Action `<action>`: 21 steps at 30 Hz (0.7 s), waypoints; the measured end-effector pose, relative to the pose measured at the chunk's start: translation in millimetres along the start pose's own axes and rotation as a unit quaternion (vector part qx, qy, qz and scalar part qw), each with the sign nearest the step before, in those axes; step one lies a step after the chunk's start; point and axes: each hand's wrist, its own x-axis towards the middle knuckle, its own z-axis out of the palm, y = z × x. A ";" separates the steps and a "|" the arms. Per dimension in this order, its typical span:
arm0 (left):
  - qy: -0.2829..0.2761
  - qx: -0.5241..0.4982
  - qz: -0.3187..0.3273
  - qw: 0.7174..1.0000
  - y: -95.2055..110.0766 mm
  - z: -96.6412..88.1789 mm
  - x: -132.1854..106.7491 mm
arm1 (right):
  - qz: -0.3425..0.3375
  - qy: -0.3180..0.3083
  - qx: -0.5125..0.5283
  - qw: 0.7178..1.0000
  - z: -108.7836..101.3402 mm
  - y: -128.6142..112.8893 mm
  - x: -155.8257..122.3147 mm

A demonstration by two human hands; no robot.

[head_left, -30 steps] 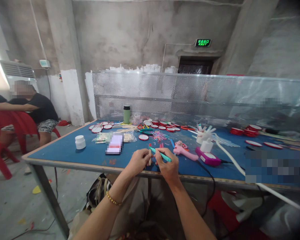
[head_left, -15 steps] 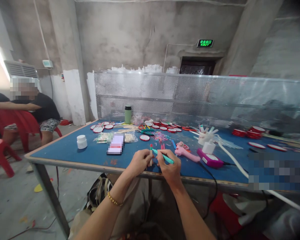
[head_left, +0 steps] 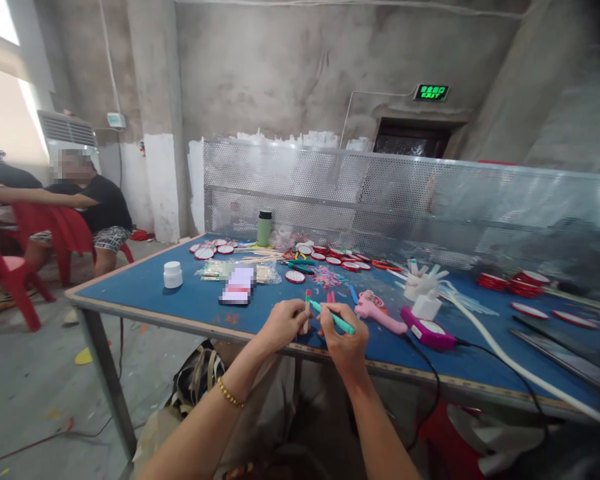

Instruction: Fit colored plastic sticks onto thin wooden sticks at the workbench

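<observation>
Head view | my left hand [head_left: 283, 323] pinched stick [head_left: 307, 309] near-upright, red end up | my right hand [head_left: 349, 335] pinched slanted teal pen [head_left: 344, 325], tip leftward

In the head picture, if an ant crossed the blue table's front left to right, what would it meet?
White jar, phone, left hand, wooden stick, right hand, pink gun-shaped tool, purple box, dark flat device.

Your left hand [head_left: 283, 323] hides part of that stick [head_left: 307, 312], and the phone screen [head_left: 238, 284] is just pixelated mush.
</observation>
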 end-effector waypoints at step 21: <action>-0.003 0.001 -0.002 1.000 3.0 -1.2 -0.6 | 0.005 -0.019 0.000 1.000 0.7 -0.3 0.2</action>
